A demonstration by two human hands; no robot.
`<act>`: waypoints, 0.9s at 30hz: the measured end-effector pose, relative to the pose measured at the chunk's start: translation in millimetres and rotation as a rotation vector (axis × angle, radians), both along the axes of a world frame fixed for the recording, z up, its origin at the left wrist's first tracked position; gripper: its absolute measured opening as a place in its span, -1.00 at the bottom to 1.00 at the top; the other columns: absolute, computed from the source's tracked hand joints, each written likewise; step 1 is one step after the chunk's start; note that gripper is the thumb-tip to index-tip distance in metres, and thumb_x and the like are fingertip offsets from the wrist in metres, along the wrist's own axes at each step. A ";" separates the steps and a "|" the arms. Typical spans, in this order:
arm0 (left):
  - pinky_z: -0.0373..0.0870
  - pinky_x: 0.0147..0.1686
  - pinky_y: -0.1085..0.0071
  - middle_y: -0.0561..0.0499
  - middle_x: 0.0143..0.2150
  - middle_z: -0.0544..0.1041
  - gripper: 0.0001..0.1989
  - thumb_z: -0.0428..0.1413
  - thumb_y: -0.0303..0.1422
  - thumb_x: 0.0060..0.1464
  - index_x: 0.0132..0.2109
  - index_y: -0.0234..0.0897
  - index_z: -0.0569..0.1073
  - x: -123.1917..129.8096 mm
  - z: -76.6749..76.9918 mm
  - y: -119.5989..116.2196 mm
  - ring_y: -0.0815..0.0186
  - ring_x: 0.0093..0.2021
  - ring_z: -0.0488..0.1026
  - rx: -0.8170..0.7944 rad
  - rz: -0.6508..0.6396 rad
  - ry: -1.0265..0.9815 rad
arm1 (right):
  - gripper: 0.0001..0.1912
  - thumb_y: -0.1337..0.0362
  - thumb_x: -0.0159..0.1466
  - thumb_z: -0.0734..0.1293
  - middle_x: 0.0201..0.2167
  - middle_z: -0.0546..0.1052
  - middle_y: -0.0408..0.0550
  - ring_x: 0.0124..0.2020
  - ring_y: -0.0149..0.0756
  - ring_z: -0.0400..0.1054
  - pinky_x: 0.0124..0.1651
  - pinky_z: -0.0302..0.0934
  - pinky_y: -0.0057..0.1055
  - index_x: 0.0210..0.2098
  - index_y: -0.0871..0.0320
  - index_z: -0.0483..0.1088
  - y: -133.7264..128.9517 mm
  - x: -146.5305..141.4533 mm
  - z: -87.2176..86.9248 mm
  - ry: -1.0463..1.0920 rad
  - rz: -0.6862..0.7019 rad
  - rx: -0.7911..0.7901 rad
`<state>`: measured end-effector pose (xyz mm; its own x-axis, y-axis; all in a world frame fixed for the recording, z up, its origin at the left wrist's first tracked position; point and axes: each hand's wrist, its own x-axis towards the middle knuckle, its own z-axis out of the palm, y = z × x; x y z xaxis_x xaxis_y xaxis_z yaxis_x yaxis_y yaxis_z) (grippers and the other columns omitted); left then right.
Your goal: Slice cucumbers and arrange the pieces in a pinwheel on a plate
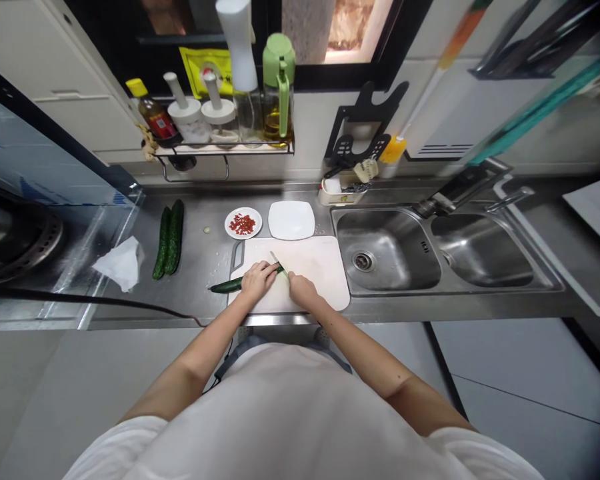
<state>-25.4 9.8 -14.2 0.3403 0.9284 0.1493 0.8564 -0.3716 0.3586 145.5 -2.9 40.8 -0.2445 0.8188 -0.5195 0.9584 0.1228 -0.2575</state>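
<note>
A dark green cucumber (227, 286) lies across the left part of a white cutting board (325, 270), its tip reaching past the board's edge. My left hand (259, 281) is closed over the cucumber near its right end. In my right hand (303, 291) is a knife (275, 257), gripped by its handle. The blade slants up and left, close beside my left fingertips at the cucumber's end. Whether the edge has entered the cucumber is too small to tell. Two more cucumbers (169, 239) rest side by side on the steel counter to the left.
Behind the board stand a small plate (229, 225) of chopped red pieces and a white square dish (291, 221). A double sink (387, 250) is at the right. A crumpled white cloth or paper (121, 263) lies left, near a dark cable (130, 301). Bottles fill a rack (225, 150) above.
</note>
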 end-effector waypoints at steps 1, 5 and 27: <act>0.29 -0.08 0.39 -0.03 -0.14 0.46 -0.69 -0.04 -0.24 0.26 0.08 -0.08 0.47 0.1 -0.1 0.0 0.28 -0.10 0.35 -0.003 0.006 -0.001 | -0.66 0.52 0.26 0.09 -0.16 0.51 0.18 -0.09 -0.14 0.43 -0.16 0.24 -0.35 0.01 0.24 0.20 0.0 -0.2 -0.2 -0.002 0.001 0.001; 0.29 -0.08 0.38 -0.03 -0.13 0.46 -0.68 -0.04 -0.24 0.26 0.08 -0.08 0.47 0.6 -0.8 -0.1 0.28 -0.10 0.35 -0.021 0.022 -0.013 | -0.66 0.51 0.28 0.08 -0.17 0.52 0.17 -0.08 -0.16 0.43 -0.14 0.23 -0.36 0.03 0.24 0.19 3.7 -4.0 -0.8 0.019 -0.005 0.026; 0.30 -0.08 0.39 -0.03 -0.13 0.48 -0.69 -0.04 -0.23 0.27 0.06 -0.09 0.48 2.0 5.2 -4.1 0.29 -0.10 0.38 -0.031 0.048 -0.056 | -0.69 0.50 0.31 0.06 -0.18 0.51 0.15 -0.11 -0.19 0.44 -0.15 0.23 -0.36 0.02 0.20 0.17 -32.7 15.1 -3.8 -0.056 -0.038 0.011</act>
<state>-23.4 5.7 -9.0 0.2868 0.9480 0.1379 0.8512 -0.3182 0.4174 160.6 -35.6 37.0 -0.1833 0.8329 -0.5222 0.9755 0.0882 -0.2017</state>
